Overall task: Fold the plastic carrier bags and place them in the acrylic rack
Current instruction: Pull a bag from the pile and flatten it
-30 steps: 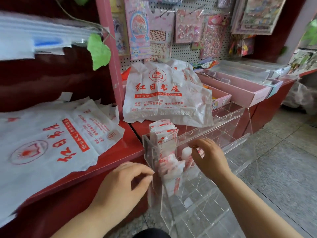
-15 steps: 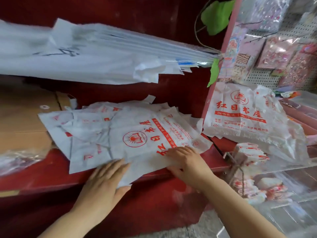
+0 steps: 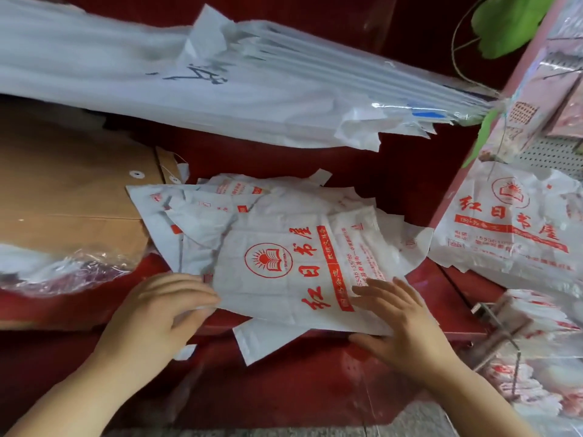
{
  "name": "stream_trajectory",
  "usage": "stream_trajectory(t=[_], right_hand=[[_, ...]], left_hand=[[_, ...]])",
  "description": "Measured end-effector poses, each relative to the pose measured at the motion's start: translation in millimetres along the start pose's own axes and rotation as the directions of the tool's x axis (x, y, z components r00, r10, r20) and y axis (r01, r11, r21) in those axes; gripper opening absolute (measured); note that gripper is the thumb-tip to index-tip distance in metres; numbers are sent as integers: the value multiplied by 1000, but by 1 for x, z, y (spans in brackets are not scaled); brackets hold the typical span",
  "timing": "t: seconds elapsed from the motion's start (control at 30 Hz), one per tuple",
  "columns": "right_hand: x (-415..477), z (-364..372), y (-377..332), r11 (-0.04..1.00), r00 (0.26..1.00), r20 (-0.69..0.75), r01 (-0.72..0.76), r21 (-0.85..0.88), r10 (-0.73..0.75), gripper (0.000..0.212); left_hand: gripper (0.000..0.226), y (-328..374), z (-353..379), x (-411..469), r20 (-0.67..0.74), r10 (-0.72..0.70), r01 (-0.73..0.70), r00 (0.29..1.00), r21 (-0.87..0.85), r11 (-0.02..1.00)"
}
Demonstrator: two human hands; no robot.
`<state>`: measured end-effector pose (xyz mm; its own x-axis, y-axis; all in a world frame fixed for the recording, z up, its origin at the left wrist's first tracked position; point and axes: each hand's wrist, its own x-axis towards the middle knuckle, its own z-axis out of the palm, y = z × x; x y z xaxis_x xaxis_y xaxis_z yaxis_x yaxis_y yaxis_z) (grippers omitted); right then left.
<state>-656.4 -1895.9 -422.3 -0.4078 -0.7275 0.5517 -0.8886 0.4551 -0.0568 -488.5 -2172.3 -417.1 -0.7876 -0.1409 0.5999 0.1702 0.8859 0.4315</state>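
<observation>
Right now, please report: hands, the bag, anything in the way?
Left hand pinches top bag at its left edge. Right hand flat on it. Bag unfolded, on the pile. Rack at right, holds folded bags.

Both arms come in bare from the near side of the top carrier bag [image 3: 284, 263]. The left hand [image 3: 157, 313] sits at the bag's near left corner, fingers bent over the edge and thumb tucked beneath, pinching the plastic. The right hand [image 3: 407, 323] lies on the bag's near right part, palm down, fingers spread and fairly straight, pressing flat, thumb stretched along the bag's near edge. The hands are well apart.
</observation>
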Motion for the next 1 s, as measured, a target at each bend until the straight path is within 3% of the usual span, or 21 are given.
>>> stream_trajectory(t=[0.13,0.33,0.47,0.63,0.73,0.8,0.87,0.9,1.0], right_hand=[[4,0,-5,999,1000,-6,16,33,-16,28],[9,-5,-16,999,999,-37,-34,35,35,31],[10,-8,-24,998,998,-55,-37,57,40,30],[2,-19,-11,1000,997,79,-16,-4,16,24],[-2,-26,1,997,983,161,-82,-15,83,46],[-4,-41,-2,954,951,170,-280,109,260,35],[-6,-55,-4,829,881,253,-465,310,400,27],[-9,-59,-3,771,859,283,-509,382,427,27],[-7,-66,-6,682,844,228,-529,505,485,30]], left_hand=[[34,-4,-10,-7,67,-83,82,994,27,996],[51,20,5,-12,203,-16,-27,979,209,977],[31,22,12,-5,137,-13,-27,991,287,958],[28,18,-6,-8,136,-330,328,934,35,944],[37,17,-17,-15,190,-416,438,889,-91,894],[40,16,-26,-15,210,-468,503,859,-168,848],[26,21,-38,-12,236,-496,548,836,-288,786],[10,29,-45,-8,242,-516,570,822,-361,738],[12,29,-54,-3,199,-575,584,794,-514,628]])
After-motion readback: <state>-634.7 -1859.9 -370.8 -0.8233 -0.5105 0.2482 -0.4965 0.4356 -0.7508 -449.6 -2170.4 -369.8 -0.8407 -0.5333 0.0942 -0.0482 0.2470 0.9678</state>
